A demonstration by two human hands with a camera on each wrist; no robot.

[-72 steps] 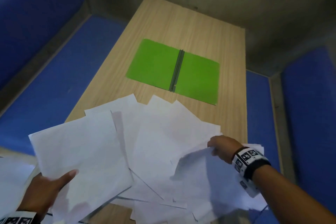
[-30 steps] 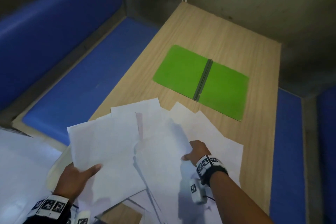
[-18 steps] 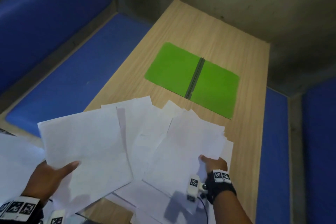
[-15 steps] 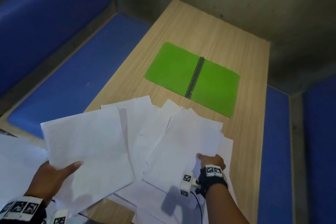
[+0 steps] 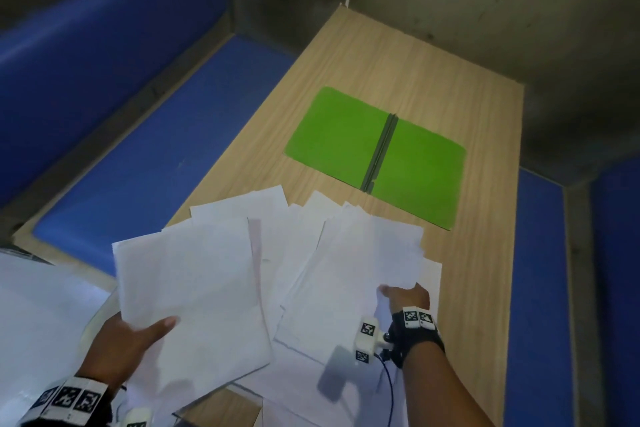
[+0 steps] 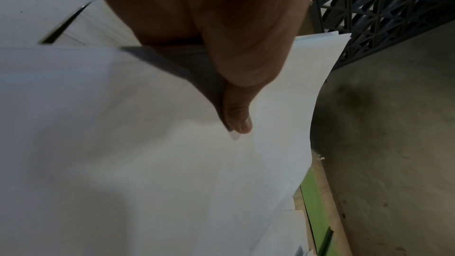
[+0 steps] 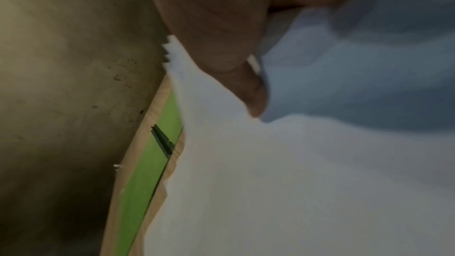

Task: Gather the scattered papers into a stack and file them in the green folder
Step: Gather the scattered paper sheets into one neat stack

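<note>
From the head view, our left grip [image 5: 130, 340] pinches a batch of loose white paper sheets [image 5: 194, 288] at lower left; our right grip [image 5: 407, 296] pinches another batch, probably to merge them. The open flat green folder [image 5: 375, 156] waits mid-frame on the pale wooden bench [image 5: 381, 55].

Left wrist view: thumb [image 6: 237, 120] pressed atop sheets.

Right wrist view: thumb [image 7: 256, 98] likewise, blurred.

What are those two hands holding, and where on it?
Paper. The left hand grips a sheet at its near edge, thumb on top. The right hand pinches a bunch of sheets at their near right corner.
</note>
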